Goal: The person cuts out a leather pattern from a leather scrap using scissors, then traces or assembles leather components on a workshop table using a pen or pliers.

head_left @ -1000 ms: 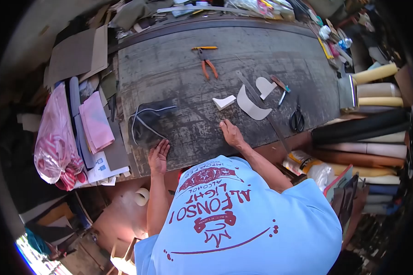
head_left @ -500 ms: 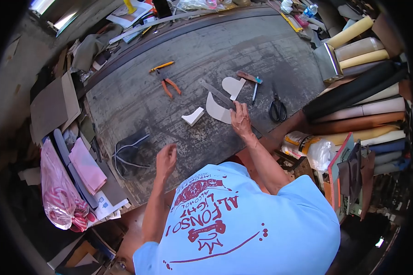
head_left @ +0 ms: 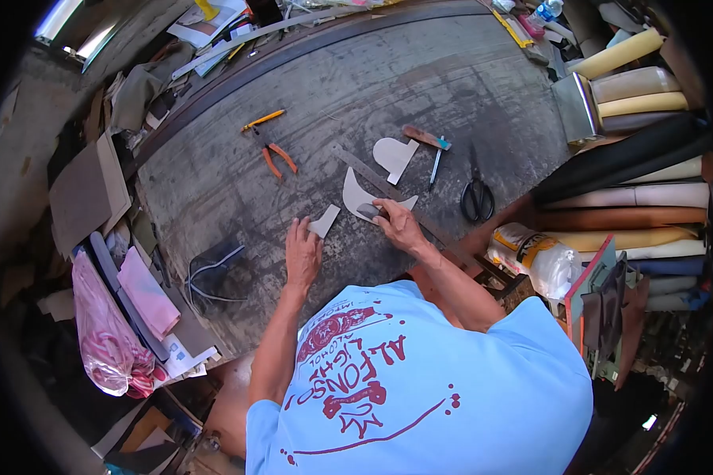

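Note:
My left hand (head_left: 302, 255) is at the lower edge of a small white curved piece (head_left: 324, 221), its fingers close together and touching it; whether it grips the piece is unclear. My right hand (head_left: 402, 226) has its fingertips on the lower part of a larger white crescent piece (head_left: 354, 191), beside a small grey patch. A metal ruler (head_left: 366, 170) lies across the table just above the crescent. Farther up is a white rounded piece with a straight end (head_left: 390, 158).
Orange-handled pliers (head_left: 277, 160) and a yellow cutter (head_left: 263, 120) lie left of centre. Black scissors (head_left: 477, 199), a blue pen (head_left: 436, 168) and a wooden-handled tool (head_left: 425, 138) lie to the right. A black item with pale edging (head_left: 216, 274) is at lower left. Rolls (head_left: 650, 195) line the right side.
My left hand has moved up and right to the small white piece. My right hand has shifted from the ruler's end onto the crescent. The view has shifted slightly.

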Demonstrator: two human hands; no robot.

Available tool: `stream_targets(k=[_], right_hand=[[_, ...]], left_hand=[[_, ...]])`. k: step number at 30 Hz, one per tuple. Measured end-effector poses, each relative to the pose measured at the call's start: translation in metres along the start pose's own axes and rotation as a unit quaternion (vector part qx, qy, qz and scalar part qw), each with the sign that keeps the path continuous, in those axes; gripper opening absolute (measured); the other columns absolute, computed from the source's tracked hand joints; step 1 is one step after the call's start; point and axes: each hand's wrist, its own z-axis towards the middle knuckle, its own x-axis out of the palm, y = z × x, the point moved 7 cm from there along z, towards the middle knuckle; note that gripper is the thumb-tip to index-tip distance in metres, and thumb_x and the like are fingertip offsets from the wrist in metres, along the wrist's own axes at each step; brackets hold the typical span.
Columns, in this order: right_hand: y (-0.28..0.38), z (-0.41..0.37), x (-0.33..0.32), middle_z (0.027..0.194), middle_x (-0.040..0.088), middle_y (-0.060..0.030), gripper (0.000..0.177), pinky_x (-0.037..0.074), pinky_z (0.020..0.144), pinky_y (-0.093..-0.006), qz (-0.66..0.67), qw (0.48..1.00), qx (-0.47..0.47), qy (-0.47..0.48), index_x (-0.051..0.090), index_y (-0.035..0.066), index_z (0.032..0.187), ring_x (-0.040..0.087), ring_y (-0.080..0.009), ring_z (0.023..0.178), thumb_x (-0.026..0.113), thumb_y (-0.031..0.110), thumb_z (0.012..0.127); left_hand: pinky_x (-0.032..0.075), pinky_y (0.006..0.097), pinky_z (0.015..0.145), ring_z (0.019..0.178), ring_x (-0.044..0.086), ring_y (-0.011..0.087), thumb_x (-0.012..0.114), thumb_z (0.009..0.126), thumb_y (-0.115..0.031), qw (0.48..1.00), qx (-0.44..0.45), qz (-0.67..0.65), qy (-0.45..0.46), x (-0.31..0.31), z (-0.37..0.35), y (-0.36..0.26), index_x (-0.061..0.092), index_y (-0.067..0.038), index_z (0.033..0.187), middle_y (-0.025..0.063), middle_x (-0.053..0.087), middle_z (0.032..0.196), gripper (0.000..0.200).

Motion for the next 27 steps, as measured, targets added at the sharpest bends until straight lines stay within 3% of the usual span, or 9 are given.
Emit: stream_targets(k=[5, 7, 10, 13, 14, 17, 20, 23, 27], right_hand=[[-0.027, 0.009, -0.053, 0.091, 0.063, -0.0176, 0.019, 0.051, 0.075, -0.0393, 0.011, 0.994, 0.038, -0.105, 0.06, -0.002, 0.099, 0.064, -0.0323, 0.085, 0.056, 0.009, 0.084], [-0.068, 0.015, -0.074, 0.086, 0.062, -0.0179, 0.021, 0.051, 0.076, -0.0377, 0.189, 0.962, 0.151, -0.122, 0.058, -0.003, 0.1, 0.064, -0.0311, 0.084, 0.052, 0.007, 0.083], [-0.087, 0.036, -0.114, 0.084, 0.062, -0.0177, 0.023, 0.051, 0.079, -0.0373, 0.148, 0.962, 0.19, -0.131, 0.057, -0.002, 0.102, 0.064, -0.03, 0.084, 0.051, 0.009, 0.082], [-0.054, 0.051, -0.131, 0.088, 0.062, -0.0182, 0.026, 0.05, 0.079, -0.0389, -0.016, 0.99, 0.108, -0.094, 0.057, -0.001, 0.102, 0.063, -0.0296, 0.084, 0.056, 0.015, 0.081], [-0.043, 0.051, -0.123, 0.092, 0.06, -0.018, 0.035, 0.05, 0.08, -0.0413, -0.046, 0.994, 0.074, -0.062, 0.059, 0.0, 0.103, 0.063, -0.0314, 0.088, 0.067, 0.023, 0.078], [-0.038, 0.042, -0.073, 0.097, 0.058, -0.018, 0.046, 0.05, 0.081, -0.0437, -0.172, 0.985, 0.006, 0.021, 0.06, 0.001, 0.105, 0.062, -0.0341, 0.094, 0.077, 0.03, 0.073], [-0.026, 0.05, -0.075, 0.104, 0.057, -0.0171, 0.051, 0.051, 0.081, -0.0457, -0.165, 0.983, 0.065, -0.056, 0.061, 0.003, 0.108, 0.062, -0.0366, 0.099, 0.081, 0.032, 0.07], [-0.018, 0.081, -0.092, 0.111, 0.056, -0.0161, 0.049, 0.051, 0.079, -0.0472, -0.169, 0.975, -0.018, -0.14, 0.061, 0.004, 0.109, 0.063, -0.038, 0.097, 0.081, 0.029, 0.071], [-0.03, 0.119, -0.08, 0.116, 0.053, -0.0158, 0.066, 0.052, 0.081, -0.0491, -0.25, 0.968, -0.018, -0.032, 0.051, 0.011, 0.125, 0.063, -0.041, 0.098, 0.082, 0.023, 0.068]], left_hand=[[0.041, 0.0473, 0.096, 0.116, 0.049, 0.0364, 0.067, 0.082, -0.007, 0.995, -0.08, -0.005, 0.062, 0.001, 0.005, 0.0, 0.058, -0.002, 0.108, 0.0152, 0.056, 0.113, 0.029], [0.043, 0.046, 0.092, 0.109, 0.051, 0.0356, 0.069, 0.079, -0.005, 0.995, -0.083, -0.03, 0.052, 0.001, 0.004, 0.0, 0.056, -0.002, 0.111, 0.0148, 0.056, 0.108, 0.034], [0.045, 0.0432, 0.088, 0.103, 0.053, 0.0338, 0.071, 0.075, -0.002, 0.99, -0.11, -0.084, 0.01, 0.005, -0.002, 0.003, 0.053, -0.003, 0.116, 0.0141, 0.056, 0.104, 0.044], [0.048, 0.0399, 0.082, 0.094, 0.057, 0.0301, 0.074, 0.074, -0.002, 0.973, -0.17, -0.155, 0.013, 0.013, -0.014, 0.013, 0.051, -0.004, 0.121, 0.0122, 0.057, 0.1, 0.052], [0.049, 0.0388, 0.079, 0.091, 0.058, 0.0286, 0.074, 0.074, -0.003, 0.964, -0.195, -0.179, 0.021, 0.016, -0.017, 0.016, 0.051, -0.005, 0.123, 0.0114, 0.057, 0.098, 0.054], [0.049, 0.0307, 0.071, 0.078, 0.056, 0.0175, 0.074, 0.075, -0.002, 0.94, -0.242, -0.24, 0.014, 0.021, -0.025, 0.025, 0.048, -0.003, 0.127, 0.0065, 0.055, 0.092, 0.058], [0.048, 0.0301, 0.071, 0.076, 0.055, 0.0158, 0.074, 0.076, -0.003, 0.934, -0.255, -0.251, 0.02, 0.021, -0.024, 0.025, 0.048, -0.004, 0.127, 0.0053, 0.054, 0.09, 0.057], [0.048, 0.0306, 0.069, 0.076, 0.055, 0.016, 0.075, 0.075, -0.003, 0.933, -0.258, -0.247, 0.035, 0.015, -0.023, 0.024, 0.049, -0.003, 0.126, 0.0051, 0.054, 0.089, 0.057], [0.05, 0.0351, 0.072, 0.078, 0.06, 0.0233, 0.075, 0.075, -0.01, 0.949, -0.237, -0.203, 0.041, 0.018, -0.023, 0.031, 0.05, -0.005, 0.121, 0.0093, 0.058, 0.085, 0.052]])
